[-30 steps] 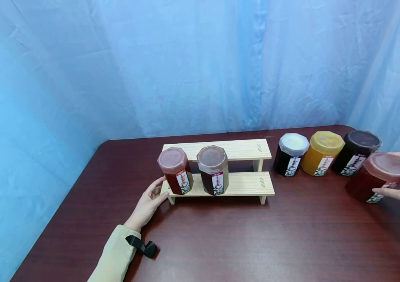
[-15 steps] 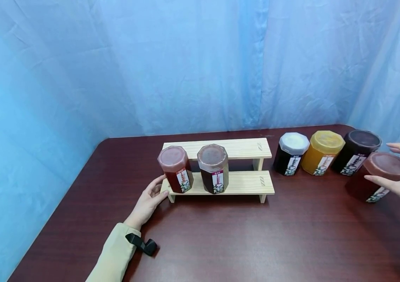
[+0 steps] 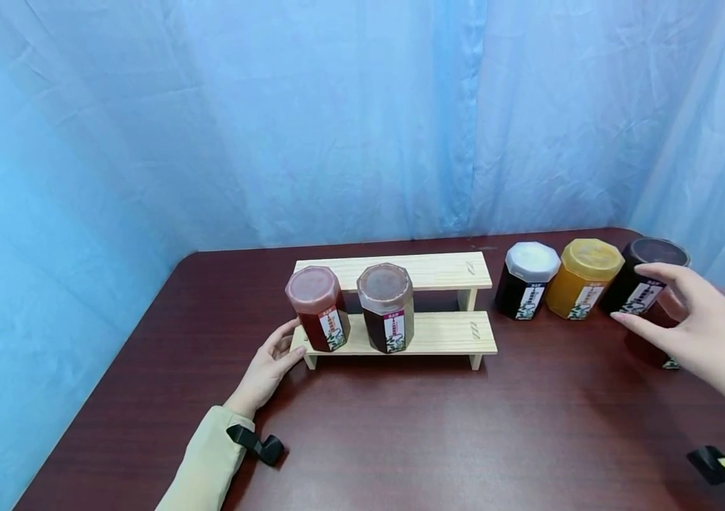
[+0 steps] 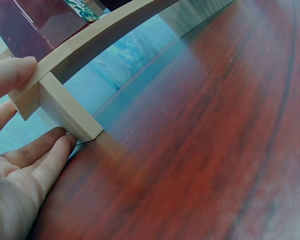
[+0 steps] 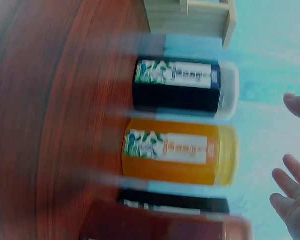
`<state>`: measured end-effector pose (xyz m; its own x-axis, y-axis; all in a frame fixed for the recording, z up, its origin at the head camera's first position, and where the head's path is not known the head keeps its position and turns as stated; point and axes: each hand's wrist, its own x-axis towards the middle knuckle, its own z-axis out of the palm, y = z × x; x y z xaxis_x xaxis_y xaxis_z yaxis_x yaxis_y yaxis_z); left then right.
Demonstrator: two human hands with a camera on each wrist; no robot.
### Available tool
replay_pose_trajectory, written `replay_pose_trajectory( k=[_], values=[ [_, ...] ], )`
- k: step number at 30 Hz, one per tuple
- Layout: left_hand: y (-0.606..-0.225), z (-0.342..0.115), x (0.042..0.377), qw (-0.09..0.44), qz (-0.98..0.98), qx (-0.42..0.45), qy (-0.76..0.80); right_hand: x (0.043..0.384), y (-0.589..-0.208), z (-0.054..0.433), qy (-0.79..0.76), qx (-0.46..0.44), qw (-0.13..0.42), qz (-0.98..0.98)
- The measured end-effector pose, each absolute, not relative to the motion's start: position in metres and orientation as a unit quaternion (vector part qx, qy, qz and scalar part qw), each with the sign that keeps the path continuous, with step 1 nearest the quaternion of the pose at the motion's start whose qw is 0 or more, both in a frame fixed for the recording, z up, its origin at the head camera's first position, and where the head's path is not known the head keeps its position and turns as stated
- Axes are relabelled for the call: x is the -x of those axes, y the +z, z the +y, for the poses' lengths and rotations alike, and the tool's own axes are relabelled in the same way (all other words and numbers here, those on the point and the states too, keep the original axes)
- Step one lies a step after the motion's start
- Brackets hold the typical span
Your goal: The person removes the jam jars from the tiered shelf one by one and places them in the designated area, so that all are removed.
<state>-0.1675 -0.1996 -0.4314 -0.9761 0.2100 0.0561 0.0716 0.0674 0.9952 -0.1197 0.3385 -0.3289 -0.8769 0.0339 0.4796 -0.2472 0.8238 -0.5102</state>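
My left hand [image 3: 275, 351] lies flat on the table against the left end of a two-step wooden shelf [image 3: 445, 333]. In the left wrist view the thumb [image 4: 10, 70] rests on top of the lower board [image 4: 65, 107] and the fingers [image 4: 42, 160] touch its leg. A red-lidded jar [image 3: 316, 309] and a brown-lidded jar [image 3: 388, 306] stand on the lower step. My right hand [image 3: 669, 312] hovers open with spread fingers, holding nothing. It hides most of a dark red jar [image 3: 646, 348] on the table. The right wrist view is blurred.
A white-lidded dark jar [image 3: 530, 280], an orange jar [image 3: 582, 287] and a dark jar [image 3: 650, 266] stand in a row right of the shelf. The same jars [image 5: 177, 155] show in the right wrist view. Blue curtains close in behind the brown table [image 3: 439, 433].
My right hand has let go of the dark red jar and moved left, up and over it, fingers spread. The jar stands on the table. The left hand has not moved.
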Motion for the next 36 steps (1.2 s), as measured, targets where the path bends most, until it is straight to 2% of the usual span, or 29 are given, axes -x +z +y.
replay_pose_trajectory(
  k=[13,24,36],
  values=[
    [-0.430,-0.199,0.167,0.061,0.726,-0.086,0.679,0.128,-0.332,0.303,0.405,-0.126,0.264,-0.866],
    [-0.429,-0.198,0.166,0.057,0.726,-0.086,0.680,0.140,-0.333,0.266,0.411,-0.120,0.203,-0.881],
    [-0.429,-0.198,0.166,0.061,0.731,-0.078,0.675,0.146,-0.337,0.238,0.426,-0.162,0.175,-0.873]
  ],
)
